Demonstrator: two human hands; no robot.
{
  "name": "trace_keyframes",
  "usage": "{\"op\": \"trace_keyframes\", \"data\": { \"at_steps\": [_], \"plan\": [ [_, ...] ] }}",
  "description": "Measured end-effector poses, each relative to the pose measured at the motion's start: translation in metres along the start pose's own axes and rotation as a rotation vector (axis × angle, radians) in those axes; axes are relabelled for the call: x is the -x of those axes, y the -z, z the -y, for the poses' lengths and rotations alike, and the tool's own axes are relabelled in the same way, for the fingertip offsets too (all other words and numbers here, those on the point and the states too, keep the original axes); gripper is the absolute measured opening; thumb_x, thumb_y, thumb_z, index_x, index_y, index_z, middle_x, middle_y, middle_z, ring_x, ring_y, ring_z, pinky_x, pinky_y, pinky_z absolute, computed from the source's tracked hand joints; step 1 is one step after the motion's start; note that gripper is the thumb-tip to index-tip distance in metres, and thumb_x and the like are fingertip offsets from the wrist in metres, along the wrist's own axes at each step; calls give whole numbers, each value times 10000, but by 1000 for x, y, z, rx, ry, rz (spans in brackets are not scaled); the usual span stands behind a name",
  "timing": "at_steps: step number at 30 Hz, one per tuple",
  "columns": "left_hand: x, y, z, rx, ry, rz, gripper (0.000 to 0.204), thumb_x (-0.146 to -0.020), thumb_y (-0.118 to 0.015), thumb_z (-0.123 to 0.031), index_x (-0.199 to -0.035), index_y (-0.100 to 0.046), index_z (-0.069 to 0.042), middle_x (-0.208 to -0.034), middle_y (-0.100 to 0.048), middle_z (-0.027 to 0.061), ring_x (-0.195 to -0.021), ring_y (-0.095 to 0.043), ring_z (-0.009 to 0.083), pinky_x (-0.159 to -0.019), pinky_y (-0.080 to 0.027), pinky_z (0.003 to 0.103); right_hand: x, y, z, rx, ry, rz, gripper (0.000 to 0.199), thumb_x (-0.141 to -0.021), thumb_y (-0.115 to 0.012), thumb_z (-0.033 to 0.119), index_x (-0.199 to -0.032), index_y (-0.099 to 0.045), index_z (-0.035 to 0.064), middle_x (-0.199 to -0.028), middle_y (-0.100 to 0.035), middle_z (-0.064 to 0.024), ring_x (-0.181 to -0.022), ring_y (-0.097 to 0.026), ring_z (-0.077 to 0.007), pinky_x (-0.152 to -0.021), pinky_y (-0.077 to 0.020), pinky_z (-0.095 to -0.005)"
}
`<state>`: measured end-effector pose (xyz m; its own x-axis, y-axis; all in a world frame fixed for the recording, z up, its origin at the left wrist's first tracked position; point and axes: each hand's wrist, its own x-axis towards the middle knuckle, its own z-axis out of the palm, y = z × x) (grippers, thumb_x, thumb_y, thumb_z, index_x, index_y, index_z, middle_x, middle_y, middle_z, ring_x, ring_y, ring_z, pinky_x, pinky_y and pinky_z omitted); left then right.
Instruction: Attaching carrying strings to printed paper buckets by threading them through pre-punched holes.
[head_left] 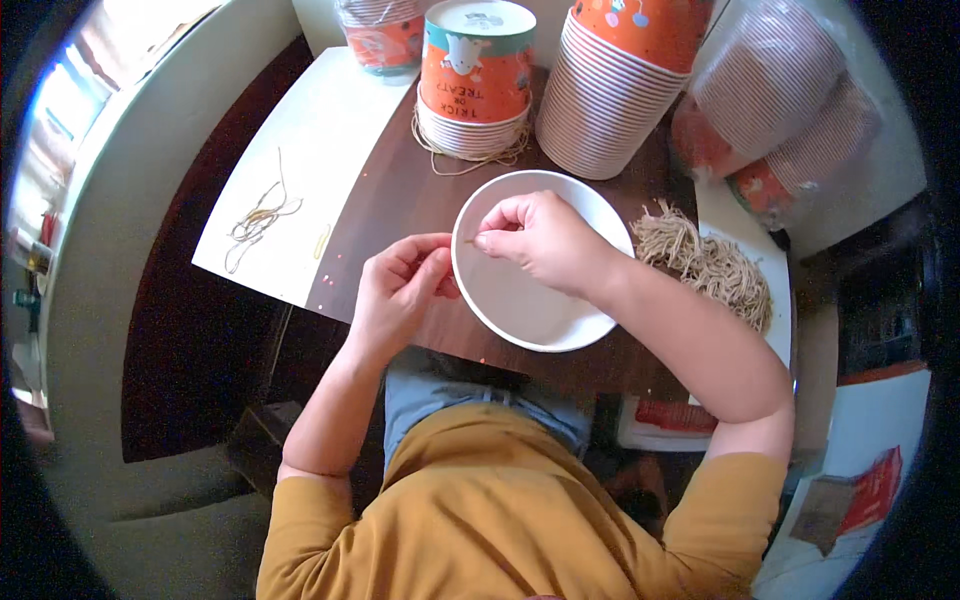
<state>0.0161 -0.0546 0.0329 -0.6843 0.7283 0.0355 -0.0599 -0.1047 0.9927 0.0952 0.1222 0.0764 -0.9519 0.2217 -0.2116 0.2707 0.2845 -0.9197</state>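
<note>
A paper bucket (545,310), white inside, stands tilted on the table in front of me with its mouth toward me. My right hand (535,238) reaches into it, thumb and forefinger pinched by the left inner wall. A short tan bit of cord (470,241) shows at those fingertips. Outside the same wall, my left hand (405,285) has its fingers curled and closed against the bucket near the rim. What the left fingertips hold, if anything, is hidden. Right of the bucket lies a bundle of tan cords (705,265).
Upside-down orange and green paper buckets stand in a short stack (475,85) with cord looped round its base, and in a taller stack (610,95). Plastic-wrapped buckets (775,95) are at the right. Loose cord (262,220) lies on a white board (320,130) at left.
</note>
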Motion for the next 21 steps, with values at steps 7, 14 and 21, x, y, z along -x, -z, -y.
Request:
{"op": "trace_keyframes", "data": {
  "at_steps": [7,14,21],
  "plan": [
    [-8,-6,-9,-213,-118,-72,186,-912,-581,-49,-1059,-640,50,-827,-673,61,-712,-624,94,-660,-520,229,7,4,-1,-48,16,-27,99,-864,-639,108,-831,-642,14,-778,-617,10,-720,-545,-58,-680,-456,-226],
    [-13,-1,-5,-285,-121,-60,170,-901,-584,-42,-1024,-653,53,-794,-678,61,-706,-633,95,-664,-528,238,3,-1,2,25,16,-82,101,-853,-642,114,-835,-642,15,-760,-614,3,-701,-538,-61,-633,-451,-237],
    [-13,-2,-12,-294,-108,-36,178,-900,-579,-34,-1041,-651,49,-811,-679,62,-721,-633,96,-671,-529,237,-3,-5,0,54,53,-102,121,-855,-641,120,-800,-649,12,-715,-613,5,-661,-531,-61,-593,-443,-248]
  ]
}}
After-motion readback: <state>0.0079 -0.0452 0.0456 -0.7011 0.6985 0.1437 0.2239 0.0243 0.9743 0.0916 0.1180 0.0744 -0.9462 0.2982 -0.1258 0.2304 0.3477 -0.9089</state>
